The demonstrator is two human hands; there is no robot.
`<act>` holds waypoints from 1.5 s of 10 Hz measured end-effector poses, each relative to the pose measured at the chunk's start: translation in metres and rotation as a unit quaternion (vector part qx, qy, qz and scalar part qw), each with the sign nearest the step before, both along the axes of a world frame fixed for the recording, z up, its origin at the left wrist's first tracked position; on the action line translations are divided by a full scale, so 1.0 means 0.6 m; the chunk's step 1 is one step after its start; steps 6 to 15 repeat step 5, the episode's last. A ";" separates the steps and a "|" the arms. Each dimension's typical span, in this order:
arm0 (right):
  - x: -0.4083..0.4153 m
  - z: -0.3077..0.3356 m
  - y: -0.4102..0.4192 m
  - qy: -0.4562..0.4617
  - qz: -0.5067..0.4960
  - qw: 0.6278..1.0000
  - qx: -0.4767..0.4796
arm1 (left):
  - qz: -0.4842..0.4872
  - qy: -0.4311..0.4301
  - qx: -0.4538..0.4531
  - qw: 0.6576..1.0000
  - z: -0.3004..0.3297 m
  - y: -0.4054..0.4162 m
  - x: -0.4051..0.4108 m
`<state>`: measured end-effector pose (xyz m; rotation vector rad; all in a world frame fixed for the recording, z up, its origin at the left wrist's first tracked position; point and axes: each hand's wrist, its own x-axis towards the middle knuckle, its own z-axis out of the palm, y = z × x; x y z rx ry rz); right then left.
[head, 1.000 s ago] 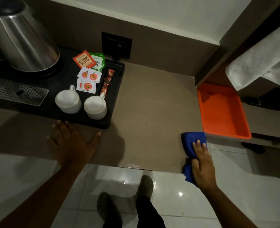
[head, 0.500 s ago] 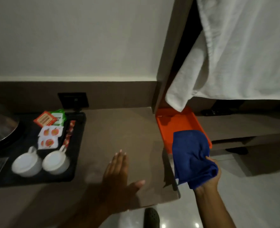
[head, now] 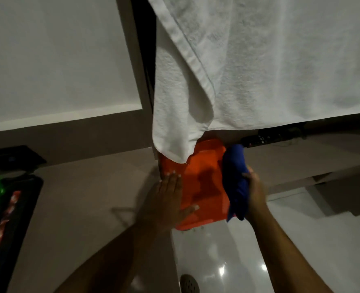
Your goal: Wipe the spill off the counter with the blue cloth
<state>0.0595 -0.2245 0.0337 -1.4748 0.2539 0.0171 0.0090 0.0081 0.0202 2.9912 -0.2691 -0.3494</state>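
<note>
Change: the blue cloth (head: 236, 182) has been lifted off the tabletop (head: 90, 208) edge, where it was pressed a second ago, and carried to the orange tray (head: 204, 187); the view has been swung up and to the right.
Meaning for the task: wiping appears to be finished or paused; no spill can be made out on the tabletop in this dim view.
Left hand (head: 168, 199): laid flat and spread wide on the tabletop at the tray's left rim, thumb over the tray; nothing is held.
Right hand (head: 255, 193): closed around the bunched blue cloth, at the tray's right rim.
Blue cloth: held above the tray's right edge, hanging from the right hand, well apart from the left hand.
White towel (head: 238, 70): hung over the tray's far end.
</note>
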 end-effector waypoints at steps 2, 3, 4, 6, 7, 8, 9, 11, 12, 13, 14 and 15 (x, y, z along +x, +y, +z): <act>0.064 -0.152 0.073 -0.029 0.312 0.766 -0.561 | 0.047 0.044 0.013 0.998 -0.064 -0.017 0.039; 0.064 -0.194 0.074 -0.038 0.299 0.740 -0.602 | 0.030 0.035 0.042 0.998 -0.070 -0.007 0.044; 0.073 -0.196 0.073 -0.045 0.329 0.726 -0.602 | 0.017 0.032 0.049 0.998 -0.073 0.000 0.040; 0.077 -0.181 0.066 -0.025 0.322 0.738 -0.592 | 0.022 0.025 0.031 0.999 -0.061 -0.004 0.042; 0.077 -0.181 0.066 -0.025 0.322 0.738 -0.592 | 0.022 0.025 0.031 0.999 -0.061 -0.004 0.042; 0.077 -0.181 0.066 -0.025 0.322 0.738 -0.592 | 0.022 0.025 0.031 0.999 -0.061 -0.004 0.042; 0.077 -0.181 0.066 -0.025 0.322 0.738 -0.592 | 0.022 0.025 0.031 0.999 -0.061 -0.004 0.042; 0.077 -0.181 0.066 -0.025 0.322 0.738 -0.592 | 0.022 0.025 0.031 0.999 -0.061 -0.004 0.042; 0.077 -0.181 0.066 -0.025 0.322 0.738 -0.592 | 0.022 0.025 0.031 0.999 -0.061 -0.004 0.042; 0.077 -0.181 0.066 -0.025 0.322 0.738 -0.592 | 0.022 0.025 0.031 0.999 -0.061 -0.004 0.042; 0.077 -0.181 0.066 -0.025 0.322 0.738 -0.592 | 0.022 0.025 0.031 0.999 -0.061 -0.004 0.042; 0.077 -0.181 0.066 -0.025 0.322 0.738 -0.592 | 0.022 0.025 0.031 0.999 -0.061 -0.004 0.042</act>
